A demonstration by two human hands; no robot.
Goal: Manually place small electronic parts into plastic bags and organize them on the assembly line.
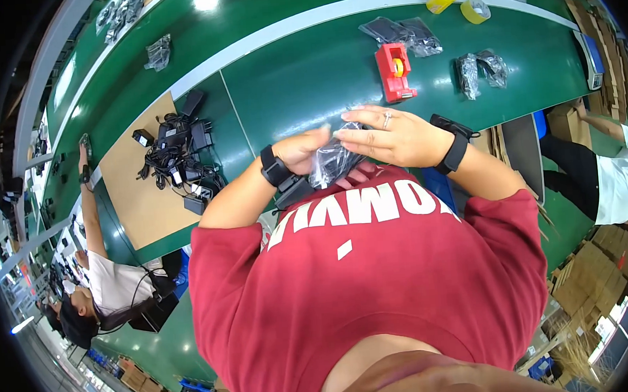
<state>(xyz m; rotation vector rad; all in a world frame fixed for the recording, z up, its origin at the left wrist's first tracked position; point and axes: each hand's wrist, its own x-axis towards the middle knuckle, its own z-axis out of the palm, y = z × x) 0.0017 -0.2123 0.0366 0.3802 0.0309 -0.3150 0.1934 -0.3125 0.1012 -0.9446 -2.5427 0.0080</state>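
Both my hands meet close to my chest, above the near edge of the green table [300,82]. My left hand [300,150] grips one side of a clear plastic bag [332,160] with a dark item inside. My right hand [389,137], wearing a ring, lies over the bag's top and right side. Each wrist carries a black band. What the bag holds is partly hidden by my fingers.
A pile of black power adapters with cables [178,154] lies on a brown cardboard sheet [138,199] at left. A red tape dispenser [395,71], several bagged items [480,71] and tape rolls [475,10] sit farther out. One co-worker [103,281] sits at left, another [615,177] at right.
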